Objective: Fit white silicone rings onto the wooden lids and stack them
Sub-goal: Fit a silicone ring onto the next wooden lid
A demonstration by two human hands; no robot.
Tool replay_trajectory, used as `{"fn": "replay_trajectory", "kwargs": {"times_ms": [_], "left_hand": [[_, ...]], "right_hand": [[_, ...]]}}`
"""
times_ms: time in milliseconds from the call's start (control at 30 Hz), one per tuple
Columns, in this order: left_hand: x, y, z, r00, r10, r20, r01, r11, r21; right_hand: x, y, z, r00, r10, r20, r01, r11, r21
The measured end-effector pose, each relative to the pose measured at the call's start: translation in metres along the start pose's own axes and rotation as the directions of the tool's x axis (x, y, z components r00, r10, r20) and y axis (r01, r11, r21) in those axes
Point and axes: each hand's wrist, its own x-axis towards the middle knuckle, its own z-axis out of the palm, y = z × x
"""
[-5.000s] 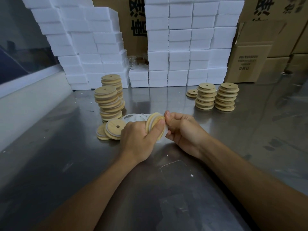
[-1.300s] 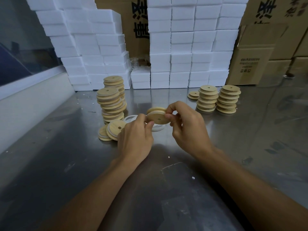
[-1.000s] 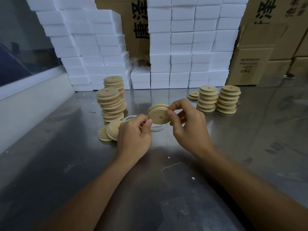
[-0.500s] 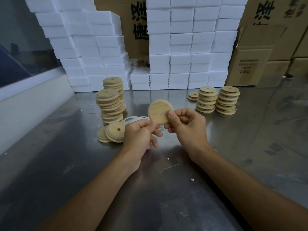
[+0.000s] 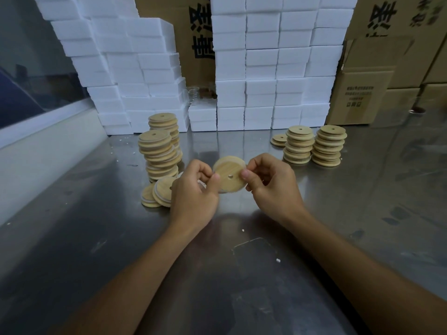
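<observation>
A round wooden lid [image 5: 229,174] with a small centre hole is held upright above the steel table, its flat face toward me. My left hand [image 5: 193,192] pinches its left edge with thumb and fingers. My right hand [image 5: 271,184] pinches its right edge. A sliver of white silicone ring shows at the lid's lower edge; the loose rings on the table lie mostly hidden behind my left hand. Two tall leaning stacks of ringed lids [image 5: 158,155] stand at the left, with two lids [image 5: 158,194] lying tilted at their foot.
Two shorter stacks of plain wooden lids [image 5: 314,146] and a single low lid [image 5: 279,140] sit at the right rear. White foam boxes [image 5: 266,68] and cardboard cartons [image 5: 362,93] wall off the back. A white ledge [image 5: 36,151] runs along the left of the steel table [image 5: 217,274].
The lid was turned from tilted to upright facing me. My left hand came up from the table and took hold of the lid's left edge beside my right hand.
</observation>
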Motion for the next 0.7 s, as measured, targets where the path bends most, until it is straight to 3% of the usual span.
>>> {"fn": "replay_trajectory", "kwargs": {"times_ms": [133,267,367,433,567,700], "left_hand": [[0.0,0.003,-0.007,0.982,0.186,0.016,-0.187,0.974,0.125],[-0.001,0.012,-0.015,0.917,0.378,0.124,-0.398,0.866,0.304],[-0.001,0.015,-0.017,0.893,0.425,0.145,-0.447,0.813,0.374],[0.0,0.014,-0.017,0.914,0.383,0.133,-0.405,0.838,0.365],[0.003,0.007,-0.013,0.986,0.162,0.031,-0.164,0.95,0.265],[0.008,0.011,-0.012,0.997,-0.05,-0.056,0.058,0.989,0.139]], "right_hand": [[-0.002,0.001,-0.001,0.993,-0.107,0.052,0.114,0.983,-0.142],[-0.005,-0.002,-0.001,0.97,-0.212,0.118,0.234,0.945,-0.229],[-0.004,-0.003,-0.002,0.964,-0.241,0.115,0.263,0.932,-0.249],[-0.005,-0.003,-0.001,0.968,-0.233,0.095,0.249,0.94,-0.234],[-0.006,-0.001,0.004,0.994,-0.106,0.041,0.11,0.985,-0.133],[-0.005,0.0,0.006,0.999,-0.024,0.037,0.025,0.999,-0.042]]}}
